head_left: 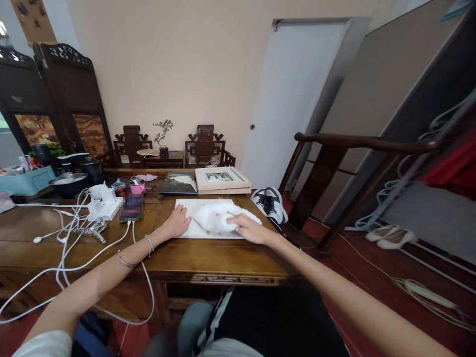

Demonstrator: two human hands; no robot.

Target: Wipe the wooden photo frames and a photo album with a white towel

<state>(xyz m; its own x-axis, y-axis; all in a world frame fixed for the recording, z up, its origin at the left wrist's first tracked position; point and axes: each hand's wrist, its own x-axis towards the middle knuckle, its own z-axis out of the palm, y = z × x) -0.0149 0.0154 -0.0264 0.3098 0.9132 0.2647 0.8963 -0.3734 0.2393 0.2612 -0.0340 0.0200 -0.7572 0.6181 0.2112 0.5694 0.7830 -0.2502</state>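
Note:
A white flat board (208,231) lies on the wooden table (174,258) in front of me. On it sits a crumpled white cloth (217,218). My left hand (177,223) rests at the board's left edge, fingers curled down onto it. My right hand (250,228) lies on the cloth's right side, fingers pressed onto the fabric. A thin bracelet circles my left wrist.
A phone (131,208) and a white power strip (104,208) with several white cables lie to the left. A pink mug (137,186), a book (179,183) and framed pictures (222,179) sit behind the board. A black-and-white shoe (270,202) rests at the table's right end beside a wooden chair (334,168).

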